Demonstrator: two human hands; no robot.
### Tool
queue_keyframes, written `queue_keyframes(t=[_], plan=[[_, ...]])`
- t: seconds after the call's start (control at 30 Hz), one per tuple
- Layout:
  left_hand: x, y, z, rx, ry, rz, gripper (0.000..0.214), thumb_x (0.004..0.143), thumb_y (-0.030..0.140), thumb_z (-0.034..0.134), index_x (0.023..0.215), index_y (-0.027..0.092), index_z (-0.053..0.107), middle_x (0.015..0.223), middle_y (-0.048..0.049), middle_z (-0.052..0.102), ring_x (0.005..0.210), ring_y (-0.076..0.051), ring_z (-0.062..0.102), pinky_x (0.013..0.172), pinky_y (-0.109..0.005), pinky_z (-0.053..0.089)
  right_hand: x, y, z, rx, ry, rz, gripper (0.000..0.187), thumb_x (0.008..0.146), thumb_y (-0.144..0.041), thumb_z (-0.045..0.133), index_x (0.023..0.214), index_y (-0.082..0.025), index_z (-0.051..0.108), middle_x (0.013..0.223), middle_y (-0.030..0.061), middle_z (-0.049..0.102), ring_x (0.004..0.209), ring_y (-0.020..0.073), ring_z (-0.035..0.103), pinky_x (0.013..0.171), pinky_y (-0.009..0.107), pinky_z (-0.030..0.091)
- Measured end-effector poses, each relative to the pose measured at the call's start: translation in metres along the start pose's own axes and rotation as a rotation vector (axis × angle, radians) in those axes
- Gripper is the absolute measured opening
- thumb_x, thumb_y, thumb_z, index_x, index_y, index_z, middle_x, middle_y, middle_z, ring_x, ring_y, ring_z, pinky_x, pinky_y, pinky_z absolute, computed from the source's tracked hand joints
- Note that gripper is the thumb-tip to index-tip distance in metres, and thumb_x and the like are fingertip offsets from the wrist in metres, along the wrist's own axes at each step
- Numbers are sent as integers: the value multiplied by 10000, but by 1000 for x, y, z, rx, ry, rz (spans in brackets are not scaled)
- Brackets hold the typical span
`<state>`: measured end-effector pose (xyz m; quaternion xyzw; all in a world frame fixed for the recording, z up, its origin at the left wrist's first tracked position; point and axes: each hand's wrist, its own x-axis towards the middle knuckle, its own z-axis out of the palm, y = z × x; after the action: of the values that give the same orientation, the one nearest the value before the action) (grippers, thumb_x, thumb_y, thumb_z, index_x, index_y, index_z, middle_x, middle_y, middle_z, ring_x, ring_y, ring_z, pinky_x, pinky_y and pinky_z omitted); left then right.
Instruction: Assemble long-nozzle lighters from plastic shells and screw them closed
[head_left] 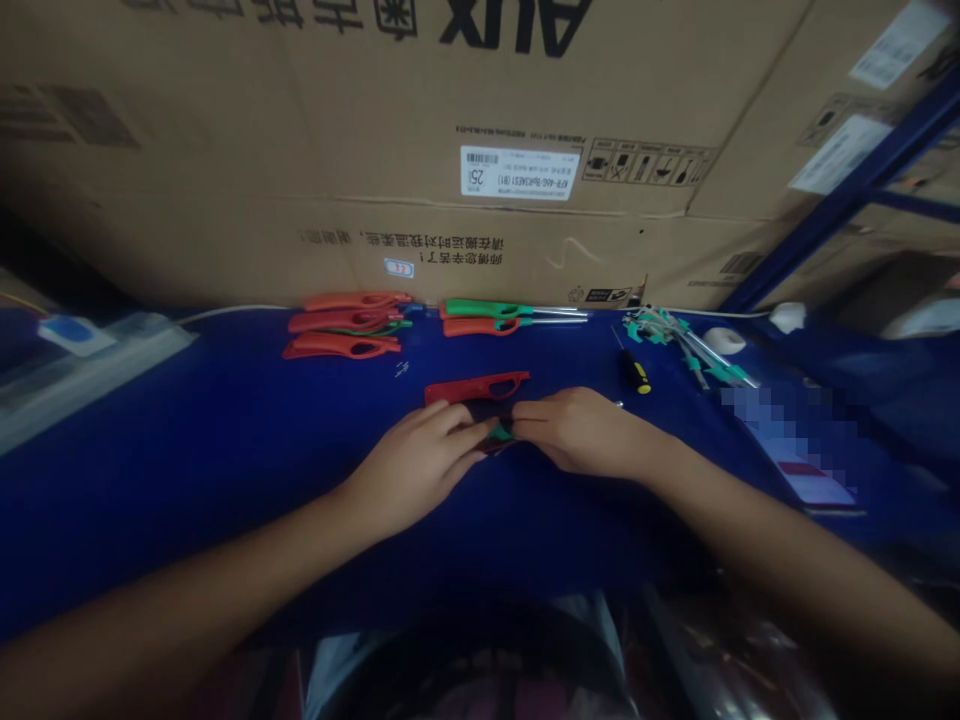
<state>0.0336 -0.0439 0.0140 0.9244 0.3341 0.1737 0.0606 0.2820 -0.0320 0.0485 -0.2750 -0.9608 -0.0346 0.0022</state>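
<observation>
My left hand (pixel 420 462) and my right hand (pixel 579 430) meet at the middle of the blue table (pixel 225 450), fingers pinched together on a small dark red and green lighter part (pixel 498 434) between them. Just beyond the fingertips lies a red lighter shell half (pixel 477 386), flat on the table. Most of the held part is hidden by my fingers.
A pile of red lighter shells (pixel 346 325) lies at the back left, assembled green and red long-nose lighters (pixel 510 317) at the back middle. A black and yellow screwdriver (pixel 634 371) and teal inner parts (pixel 686 345) lie to the right. Large cardboard boxes (pixel 480 130) wall off the far side.
</observation>
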Motion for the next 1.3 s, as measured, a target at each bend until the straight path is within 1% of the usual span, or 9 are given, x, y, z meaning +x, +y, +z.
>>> queue_keyframes(t=[0.1, 0.27, 0.4, 0.57, 0.67, 0.77, 0.93, 1.17, 1.3], plan=[[1, 2, -4, 69, -22, 22, 298, 1023, 278, 500, 1279, 220, 641, 1026, -63, 628, 945, -222, 603, 859, -395, 542, -2, 0, 0, 20, 47, 16, 193, 973, -141, 495, 1039, -172, 674, 981, 43, 691, 723, 145, 605, 619, 281, 370], [3, 7, -9, 169, -63, 21, 271, 1027, 271, 481, 1190, 224, 693, 1016, -70, 635, 953, -234, 606, 842, -392, 548, -3, -7, -1, 140, 118, -10, 271, 976, -212, 509, 1230, -211, 605, 1075, 44, 669, 799, 143, 620, 650, 264, 402], [2, 8, -8, 195, -61, 19, 260, 1023, 266, 490, 1166, 223, 702, 984, -66, 646, 937, -241, 617, 823, -398, 558, 0, -9, 2, 137, 75, -17, 166, 986, -238, 512, 1081, -191, 640, 1050, 42, 658, 755, 131, 605, 608, 262, 386], [-2, 1, -2, 109, 53, 25, 306, 1013, 295, 531, 1270, 170, 640, 1024, -71, 697, 975, -229, 648, 901, -389, 555, -2, -3, 5, 247, 105, 21, 94, 964, -224, 541, 1010, -197, 618, 1042, 41, 645, 774, 131, 601, 643, 250, 408], [-3, -2, 0, 45, 102, 4, 267, 998, 311, 567, 1196, 168, 673, 1042, -60, 728, 982, -216, 666, 912, -365, 556, -3, 2, 5, 368, 131, 44, 52, 931, -180, 570, 969, -192, 603, 1021, 36, 635, 781, 124, 590, 676, 244, 424], [-3, -2, 0, 28, 107, -5, 212, 990, 305, 582, 1108, 193, 718, 1038, -45, 737, 966, -209, 674, 889, -356, 565, -3, 7, 5, 507, 180, 78, 55, 912, -136, 579, 937, -180, 603, 893, 13, 617, 713, 105, 552, 649, 225, 417], [-3, 1, -3, 96, 93, 23, 225, 996, 274, 555, 1104, 186, 731, 1082, -62, 733, 987, -224, 669, 859, -353, 576, 0, 13, 10, 615, 223, 146, 41, 906, -133, 612, 917, -164, 636, 736, -27, 572, 588, 81, 483, 588, 212, 395], [-3, 5, -8, 172, 8, 20, 248, 996, 253, 548, 1150, 155, 716, 1067, -71, 708, 974, -238, 657, 871, -393, 581, 2, 13, 15, 634, 210, 114, 107, 916, -109, 609, 912, -170, 697, 888, 25, 652, 772, 124, 598, 712, 248, 447], [-2, 9, -12, 188, -48, -6, 238, 987, 238, 562, 1146, 150, 715, 1043, -76, 697, 944, -238, 653, 847, -392, 585, 4, 11, 15, 633, 219, 110, 123, 898, -76, 599, 872, -165, 680, 850, 13, 635, 738, 119, 583, 682, 245, 434]])
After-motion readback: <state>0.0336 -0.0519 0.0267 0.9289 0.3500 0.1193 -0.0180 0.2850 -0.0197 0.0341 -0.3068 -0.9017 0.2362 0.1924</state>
